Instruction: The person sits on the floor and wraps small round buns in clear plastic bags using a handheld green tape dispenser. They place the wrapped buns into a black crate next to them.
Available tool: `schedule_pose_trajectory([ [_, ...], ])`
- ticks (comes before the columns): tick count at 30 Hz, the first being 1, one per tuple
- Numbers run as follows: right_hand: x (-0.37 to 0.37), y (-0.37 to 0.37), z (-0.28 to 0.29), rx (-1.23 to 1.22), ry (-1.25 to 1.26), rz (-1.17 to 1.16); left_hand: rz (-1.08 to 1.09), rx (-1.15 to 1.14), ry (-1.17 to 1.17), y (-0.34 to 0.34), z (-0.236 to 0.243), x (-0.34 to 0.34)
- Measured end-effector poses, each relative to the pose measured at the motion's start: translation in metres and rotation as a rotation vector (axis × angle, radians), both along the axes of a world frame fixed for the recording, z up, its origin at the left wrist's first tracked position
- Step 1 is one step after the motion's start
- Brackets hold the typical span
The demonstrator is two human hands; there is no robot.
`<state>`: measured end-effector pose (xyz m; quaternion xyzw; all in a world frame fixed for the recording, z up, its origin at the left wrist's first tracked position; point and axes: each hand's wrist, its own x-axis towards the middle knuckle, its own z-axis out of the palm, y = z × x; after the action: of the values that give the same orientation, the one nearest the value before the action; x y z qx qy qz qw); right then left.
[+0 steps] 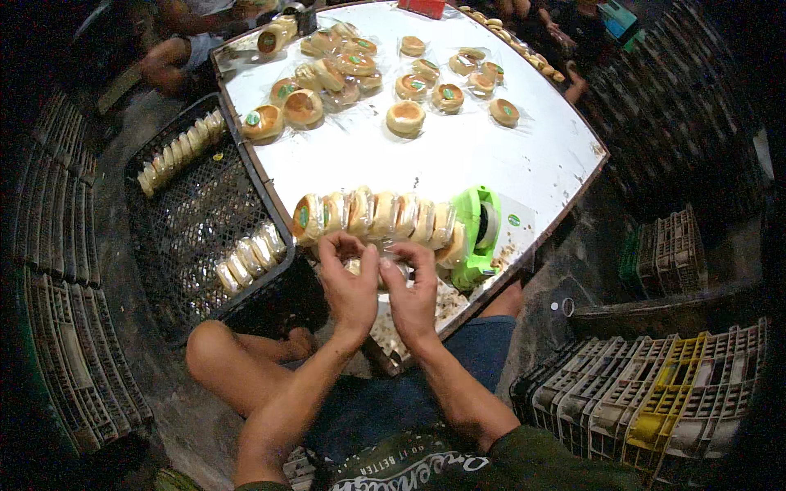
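Note:
My left hand (350, 288) and my right hand (413, 296) meet at the near edge of the white table (344, 168). Fingertips and thumbs of both are closed on a bun in clear plastic (354, 267), which they mostly hide. Just beyond them stands a row of wrapped buns (383, 214) on edge, packed side by side; a few show green labels. To the right of the row is a bright green tape dispenser (468, 274), close to my right hand but apart from it.
More wrapped buns (327, 74) lie piled and scattered at the table's far side. A black crate (176, 237) with two rows of buns stands at the left. Stacked crates (655, 393) line the right, others (74, 344) the left. People sit beyond the table.

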<state>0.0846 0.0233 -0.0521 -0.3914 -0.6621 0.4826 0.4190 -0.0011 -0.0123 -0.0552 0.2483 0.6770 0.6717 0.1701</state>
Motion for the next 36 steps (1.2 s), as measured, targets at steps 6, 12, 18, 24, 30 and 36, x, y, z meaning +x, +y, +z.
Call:
schedule_pose_trajectory([
  [6,0.025,0.026,0.011,-1.091,0.214,0.549,-0.253,0.237,-0.214,-0.015,0.031,-0.028],
  [12,-0.053,0.033,0.02,-0.311,0.099,0.357,-0.153,0.093,-0.144,-0.013,0.028,-0.101],
  [18,-0.022,0.102,0.013,0.141,-0.226,0.153,-0.141,-0.527,0.335,-0.008,-0.022,-0.147],
  [24,-0.023,0.126,-0.009,0.885,-0.807,0.491,-0.568,-0.727,1.196,0.027,-0.028,-0.18],
  [30,-0.062,0.151,-0.048,0.85,-1.082,0.715,-0.755,-0.81,1.204,0.039,-0.014,-0.169],
  [36,-0.114,0.135,-0.037,0.802,-0.959,0.8,-0.573,-0.828,1.184,0.02,-0.035,-0.178],
])
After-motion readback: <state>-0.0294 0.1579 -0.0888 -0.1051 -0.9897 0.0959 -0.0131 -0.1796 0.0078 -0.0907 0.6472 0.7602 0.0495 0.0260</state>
